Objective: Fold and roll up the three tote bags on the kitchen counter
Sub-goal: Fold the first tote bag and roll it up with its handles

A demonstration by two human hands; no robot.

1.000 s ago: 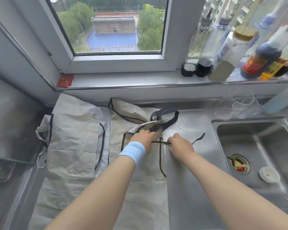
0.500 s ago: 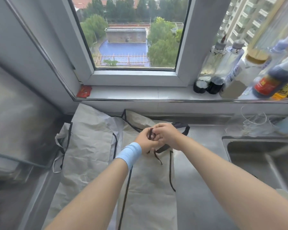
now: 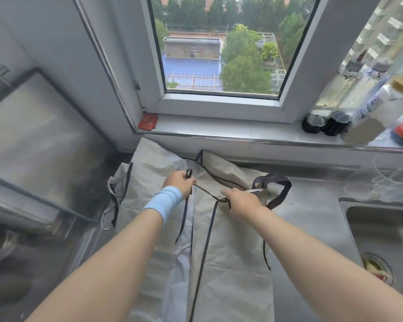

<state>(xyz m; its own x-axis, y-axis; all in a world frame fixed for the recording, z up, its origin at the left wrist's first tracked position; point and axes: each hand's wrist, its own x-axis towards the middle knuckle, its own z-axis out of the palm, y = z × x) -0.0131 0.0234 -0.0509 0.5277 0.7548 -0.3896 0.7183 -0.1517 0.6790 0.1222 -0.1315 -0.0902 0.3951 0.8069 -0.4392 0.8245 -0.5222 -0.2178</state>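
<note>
Apart now, both hands, left (image 3: 179,183) and right (image 3: 243,202), pinch a black cord (image 3: 207,194).

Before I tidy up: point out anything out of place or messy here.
Scraps sit in the sink strainer. A red packet lies alone in the sill's left corner. The tote bags lie creased and overlapping, not yet rolled.

the sink (image 3: 382,231) and blurred bottles (image 3: 370,112) run off the right edge, the tote bags (image 3: 233,263) off the bottom, and the right hand (image 3: 244,202) hides its own grip on the cord (image 3: 207,192).
</note>
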